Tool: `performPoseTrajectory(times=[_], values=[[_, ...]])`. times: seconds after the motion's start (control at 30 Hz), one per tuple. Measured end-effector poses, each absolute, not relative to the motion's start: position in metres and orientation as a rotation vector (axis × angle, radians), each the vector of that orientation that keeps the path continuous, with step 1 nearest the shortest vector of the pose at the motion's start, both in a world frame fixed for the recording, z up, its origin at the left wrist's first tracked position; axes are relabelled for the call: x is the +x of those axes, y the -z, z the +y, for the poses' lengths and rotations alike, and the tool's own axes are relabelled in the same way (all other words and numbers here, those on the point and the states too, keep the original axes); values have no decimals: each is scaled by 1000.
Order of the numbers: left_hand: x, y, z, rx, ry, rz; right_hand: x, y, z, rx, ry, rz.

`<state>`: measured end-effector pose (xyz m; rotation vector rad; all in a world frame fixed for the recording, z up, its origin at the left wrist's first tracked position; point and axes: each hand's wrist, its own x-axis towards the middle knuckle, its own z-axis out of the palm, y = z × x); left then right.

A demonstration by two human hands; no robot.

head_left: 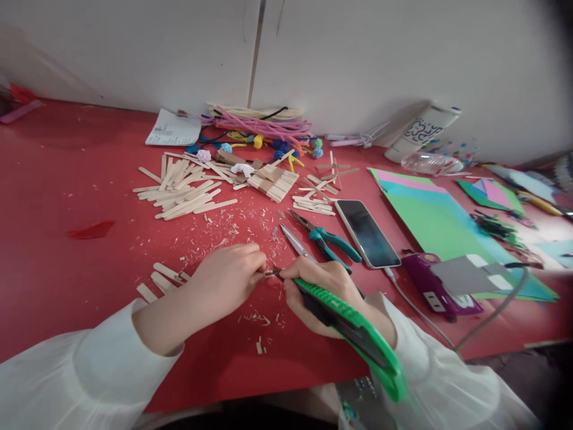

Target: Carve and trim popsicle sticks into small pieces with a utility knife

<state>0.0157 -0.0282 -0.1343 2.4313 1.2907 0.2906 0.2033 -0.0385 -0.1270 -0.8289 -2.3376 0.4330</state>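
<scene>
My right hand [322, 289] is closed around a green utility knife [358, 331], whose handle slants down to the right. The tip of the knife meets a small pale piece of wood [270, 273] between my two hands. My left hand [235, 272] pinches that piece with thumb and forefinger; most of it is hidden by the fingers. Wood shavings [219, 227] lie scattered on the red table [107, 286] around the hands. Several craft sticks [163, 276] rest beside my left wrist. Just beyond my right hand are scissors [295, 242] and teal-handled pliers [329, 239].
Behind my hands lies a pile of craft sticks [183, 185], with pink pipe cleaners [264, 126] against the wall. A phone [367, 233], purple power bank [441, 283] and cable [416, 307] are at right. Farther right are coloured paper sheets [430, 209] and a tilted tumbler [421, 132].
</scene>
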Motion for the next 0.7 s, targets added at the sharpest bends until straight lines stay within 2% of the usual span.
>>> performPoseTrajectory(times=[0.17, 0.4, 0.57, 0.7], values=[[16, 134, -27, 2439, -294, 1275, 200, 127, -39, -777, -280, -2369], [15, 133, -27, 2409, -297, 1279, 197, 124, -44, -845, -447, -2344], [16, 131, -27, 2382, -257, 1317, 193, 117, -42, -1135, -694, -2162], [18, 128, -27, 2412, -189, 1337, 194, 125, -35, -1340, -1136, -1704]])
